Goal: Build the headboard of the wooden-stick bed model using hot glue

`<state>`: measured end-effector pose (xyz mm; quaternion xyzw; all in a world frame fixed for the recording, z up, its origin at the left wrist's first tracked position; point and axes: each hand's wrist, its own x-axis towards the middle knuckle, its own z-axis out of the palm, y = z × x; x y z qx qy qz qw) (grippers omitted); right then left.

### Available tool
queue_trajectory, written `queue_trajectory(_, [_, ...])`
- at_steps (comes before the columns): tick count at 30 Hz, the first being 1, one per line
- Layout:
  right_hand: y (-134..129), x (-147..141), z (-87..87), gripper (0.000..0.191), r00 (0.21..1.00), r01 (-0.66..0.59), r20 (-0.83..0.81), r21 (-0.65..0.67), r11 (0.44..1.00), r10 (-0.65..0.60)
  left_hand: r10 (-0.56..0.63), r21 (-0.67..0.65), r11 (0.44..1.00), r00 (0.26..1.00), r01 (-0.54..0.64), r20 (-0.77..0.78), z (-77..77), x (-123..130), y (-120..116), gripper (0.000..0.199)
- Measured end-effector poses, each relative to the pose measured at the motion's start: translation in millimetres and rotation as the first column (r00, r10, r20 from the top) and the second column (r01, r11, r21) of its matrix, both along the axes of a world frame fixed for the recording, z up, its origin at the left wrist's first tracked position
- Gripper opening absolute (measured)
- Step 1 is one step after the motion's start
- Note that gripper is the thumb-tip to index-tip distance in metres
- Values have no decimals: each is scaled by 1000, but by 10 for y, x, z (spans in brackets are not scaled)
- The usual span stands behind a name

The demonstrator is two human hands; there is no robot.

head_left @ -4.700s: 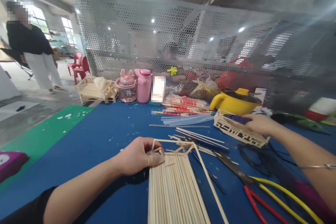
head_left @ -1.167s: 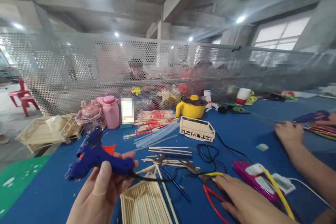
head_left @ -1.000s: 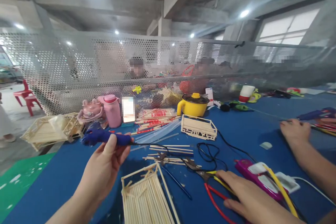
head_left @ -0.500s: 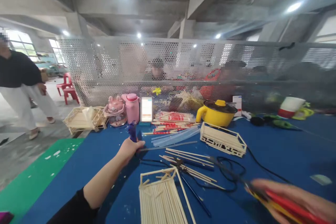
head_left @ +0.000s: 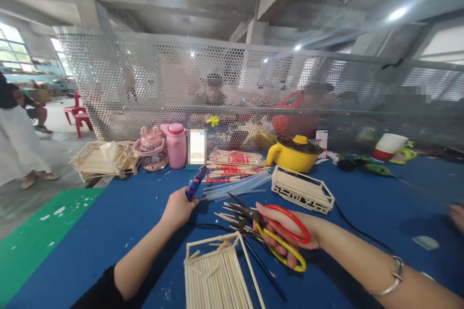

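My left hand (head_left: pixel 178 210) is closed around a blue hot glue gun (head_left: pixel 195 183) with small orange and white markings; my fingers hide much of it. A black cord (head_left: pixel 208 226) runs from near this hand. My right hand (head_left: pixel 286 229) grips scissors (head_left: pixel 277 231) with one red and one yellow handle loop, the dark blades apart and pointing left over several loose wooden sticks (head_left: pixel 226 217). In front of me lies a stick-built frame (head_left: pixel 217 275) with a slatted base. A dark blue pen-like rod (head_left: pixel 266 268) is beside it.
Clear glue sticks (head_left: pixel 235 187) and red-wrapped stick bundles (head_left: pixel 239 158) lie beyond my hands. A yellow pot (head_left: pixel 297 154), small stick model (head_left: pixel 302 190), pink bottle (head_left: pixel 176 147) and phone (head_left: pixel 197 147) stand before a perforated screen (head_left: pixel 145 82). Another person's hand (head_left: pixel 457 215) shows at right.
My right hand has brought the scissors from the lower right to above the loose sticks. The glue gun in my left hand has tilted rightward. The view has shifted slightly.
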<state>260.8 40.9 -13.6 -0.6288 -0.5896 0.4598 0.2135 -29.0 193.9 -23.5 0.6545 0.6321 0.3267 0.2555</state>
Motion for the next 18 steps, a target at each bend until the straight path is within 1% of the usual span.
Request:
queue_trajectory(2, [333, -201, 233, 30, 995, -9, -102, -86, 996, 0, -19, 8, 1000, 1000, 19, 18, 57, -14, -7, 4])
queue_trajectory(4, [626, -299, 422, 40, 982, -30, -189, -199, 979, -8, -36, 10, 999, 999, 36, 34, 103, -24, -18, 6])
queue_trajectory(5, [748, -316, 486, 47, 975, -51, -222, -277, 959, -13, -46, 6, 999, 998, 46, 42, 120, -29, -25, 7])
queue_trajectory(7, [932, -314, 547, 57, 964, -100, -264, -420, 902, -16, -70, -5, 997, 996, 71, 59, 144, -35, -41, 7])
queue_trajectory(9, [1041, -299, 542, 62, 957, -136, -290, -486, 864, -13, -92, -14, 996, 993, 93, 74, 163, -39, -61, 7])
queue_trajectory(14, [1104, -306, 450, 61, 934, -141, -355, -475, 869, -42, -140, -24, 989, 984, 144, 108, 213, -23, -116, 5])
queue_trajectory(16, [1091, -322, 405, 61, 949, -117, -313, -443, 889, -31, -160, -29, 986, 979, 165, 125, 229, -9, -134, 4])
queue_trajectory(18, [1070, -346, 346, 58, 977, -73, -213, -363, 929, -6, -170, -29, 984, 975, 176, 141, 236, -1, -143, 4])
